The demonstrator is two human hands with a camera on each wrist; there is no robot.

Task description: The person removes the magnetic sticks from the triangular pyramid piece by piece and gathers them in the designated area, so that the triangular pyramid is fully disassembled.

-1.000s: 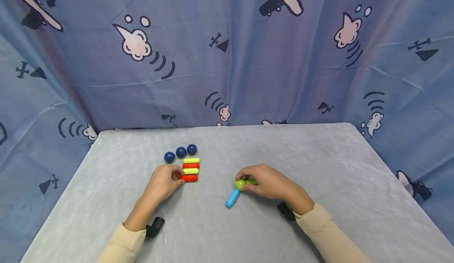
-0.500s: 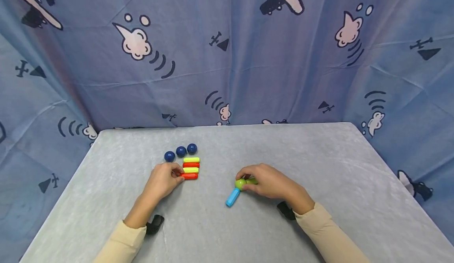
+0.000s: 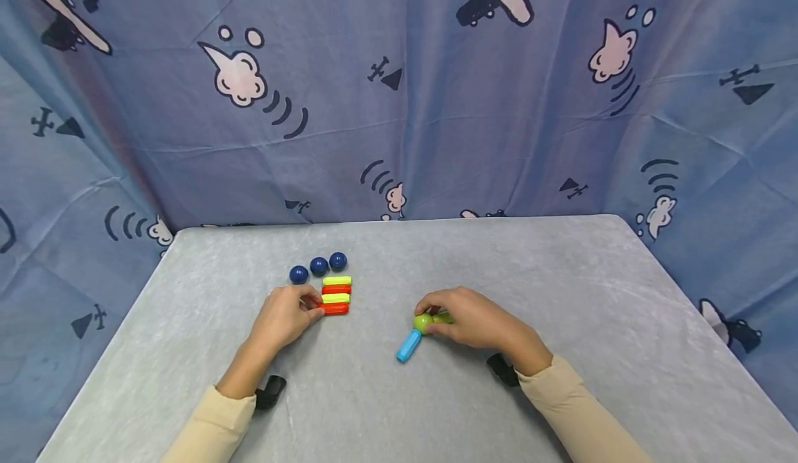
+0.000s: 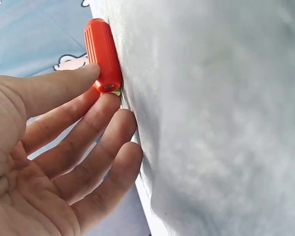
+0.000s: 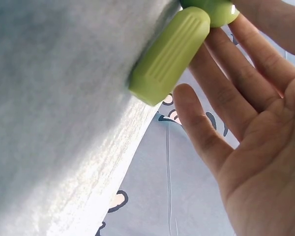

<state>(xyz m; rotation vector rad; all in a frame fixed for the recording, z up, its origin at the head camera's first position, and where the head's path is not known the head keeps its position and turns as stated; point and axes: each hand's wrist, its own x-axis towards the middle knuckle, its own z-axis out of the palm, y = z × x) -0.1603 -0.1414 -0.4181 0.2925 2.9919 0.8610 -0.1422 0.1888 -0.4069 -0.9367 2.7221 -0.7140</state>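
In the head view my left hand [image 3: 284, 316] is at the left end of a row of short magnetic rods. Thumb and index finger pinch the end of the nearest red rod [image 3: 335, 308], a ribbed red piece [image 4: 103, 54] in the left wrist view. Beyond it lie a yellow rod [image 3: 335, 298], another red rod [image 3: 337, 289] and another yellow rod [image 3: 337, 281], side by side. My right hand [image 3: 474, 317] holds a green ball [image 3: 422, 322] between thumb and fingers. A green rod [image 5: 169, 56] and a blue rod [image 3: 409, 346] meet this ball.
Three dark blue balls [image 3: 319, 266] lie behind the rods. The table has a pale grey cloth [image 3: 561, 276]. A blue patterned curtain [image 3: 486, 137] hangs behind and at both sides. Black wrist straps [image 3: 271, 392] show at the cuffs.
The nearest red rod has slid away from me, closing up against the yellow one, with my left hand on it. My right hand and the green ball stay in place.
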